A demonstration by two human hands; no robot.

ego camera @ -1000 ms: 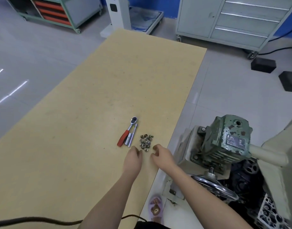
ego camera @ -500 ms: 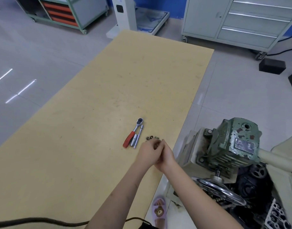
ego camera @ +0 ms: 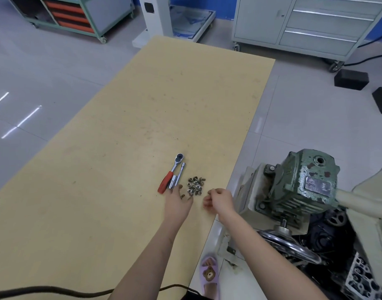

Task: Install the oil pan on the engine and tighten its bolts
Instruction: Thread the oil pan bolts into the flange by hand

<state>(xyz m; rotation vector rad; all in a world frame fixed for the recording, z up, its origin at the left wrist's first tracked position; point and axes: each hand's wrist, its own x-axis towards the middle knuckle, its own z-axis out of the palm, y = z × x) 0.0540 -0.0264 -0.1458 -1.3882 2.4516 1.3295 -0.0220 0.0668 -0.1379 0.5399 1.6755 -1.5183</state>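
Observation:
A pile of several small bolts [ego camera: 195, 186] lies on the yellow board table [ego camera: 112, 191] near its right edge. Left of them lie a red-handled ratchet [ego camera: 171, 173] and a chrome socket extension [ego camera: 177, 177]. My left hand [ego camera: 178, 203] rests flat just below the bolts, fingers straight, their tips by the extension and one loose bolt. My right hand [ego camera: 218, 200] hovers right of the pile with fingers curled, pinching what looks like a small bolt at its tips. The dark engine [ego camera: 328, 232] sits low on the stand at the right. No oil pan is in view.
A green gearbox [ego camera: 304, 182] and a handwheel [ego camera: 289, 241] on the engine stand crowd the table's right edge. A black cable [ego camera: 45, 290] crosses the table's near edge. A grey drawer cabinet [ego camera: 311, 22] and a shelf cart [ego camera: 77, 14] stand beyond.
My hands, pressed together over the bolts half a second ago, have parted. The left now lies flat below the pile; the right has drawn back to the right, still curled.

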